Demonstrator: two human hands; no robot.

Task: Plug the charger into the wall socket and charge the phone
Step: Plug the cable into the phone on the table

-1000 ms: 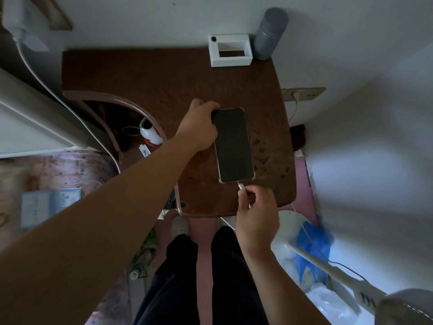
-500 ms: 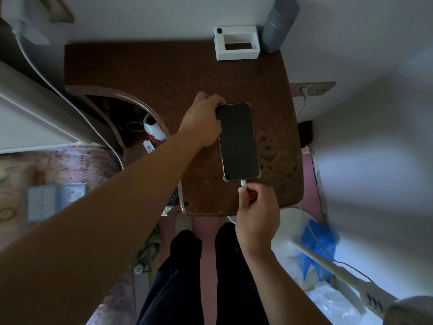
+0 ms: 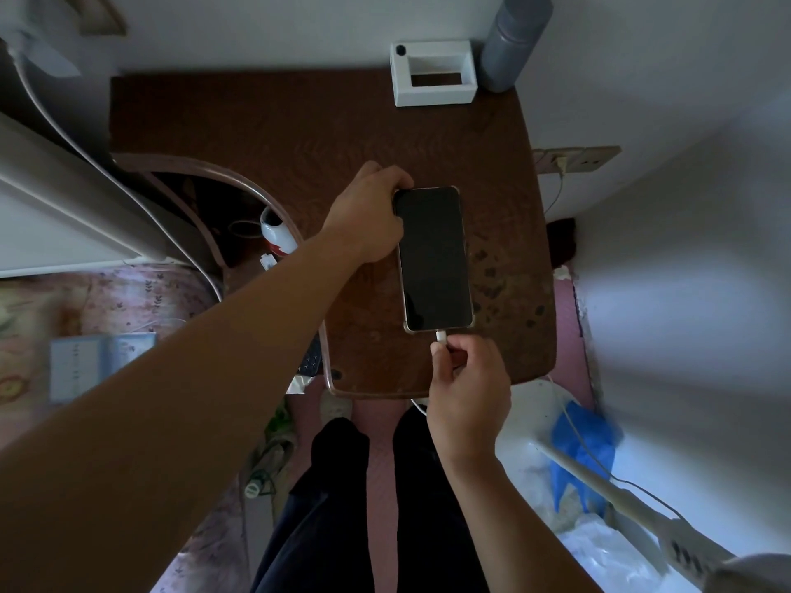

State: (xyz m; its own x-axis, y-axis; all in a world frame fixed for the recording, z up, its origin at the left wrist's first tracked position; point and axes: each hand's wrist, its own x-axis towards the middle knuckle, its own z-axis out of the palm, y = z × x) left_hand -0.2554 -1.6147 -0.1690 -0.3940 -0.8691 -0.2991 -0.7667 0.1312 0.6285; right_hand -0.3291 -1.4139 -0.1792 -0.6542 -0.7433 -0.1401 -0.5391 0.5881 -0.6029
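A black-screened phone [image 3: 433, 258] lies flat on the brown table [image 3: 299, 134], screen dark. My left hand [image 3: 368, 211] grips its top left corner and holds it down. My right hand [image 3: 466, 378] pinches the white cable plug [image 3: 441, 336], whose tip sits at the phone's bottom port. The white cable [image 3: 417, 405] drops off the table's front edge. On the wall to the right, a beige socket [image 3: 578, 158] holds a white plug [image 3: 561, 162] with a thin cable hanging from it.
A white open box [image 3: 434, 72] and a grey bottle [image 3: 511, 40] stand at the table's back edge. A white fan pole [image 3: 620, 498] and blue plastic bag [image 3: 582, 447] lie at lower right. My dark-trousered legs [image 3: 342, 507] stand before the table.
My right hand has brought the cable plug up from just below the phone until its tip meets the bottom port. My left hand has kept its hold on the phone's top corner.
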